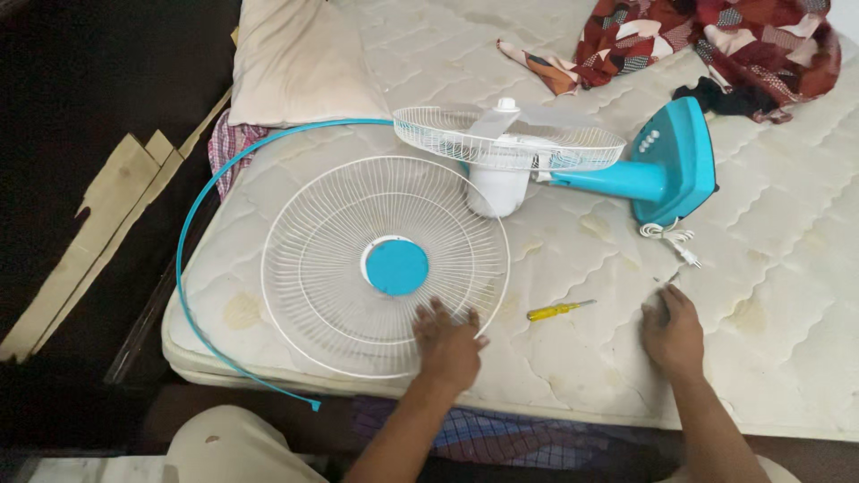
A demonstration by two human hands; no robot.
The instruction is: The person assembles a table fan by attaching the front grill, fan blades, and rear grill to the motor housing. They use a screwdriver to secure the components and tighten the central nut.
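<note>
While the person leans over the edge of the bed (787,295), the left hand (450,344) lies flat, fingers (436,315) spread and gripping nothing, on the lower right rim of the white front fan grille (322,268), which rests face up on the bare quilted mattress with its round blue centre cap (397,267) showing. Over on the other side, the right hand (673,333) sits on the mattress with its fingers drawn together around something small and thin; whether it is truly pinched I cannot tell. Between the two hands lies a yellow-handled screwdriver (560,309), touching neither. Behind the grille the blue fan body (667,170) lies on its side, rear guard (510,139) and white motor housing (494,190) pointing toward the pillow (300,63), its white plug and cord (671,240) coiled just beside the base. A loose blue rim band (192,233) arcs off the mattress edge to the left, and a patterned red cloth (716,40) is bunched at the far corner. That grille looks light and springy, thin wire that would bend if squeezed mid-span, so my judgement is that the outer ring is the safest hold, with both hands opposite each other to keep it from flexing.
</note>
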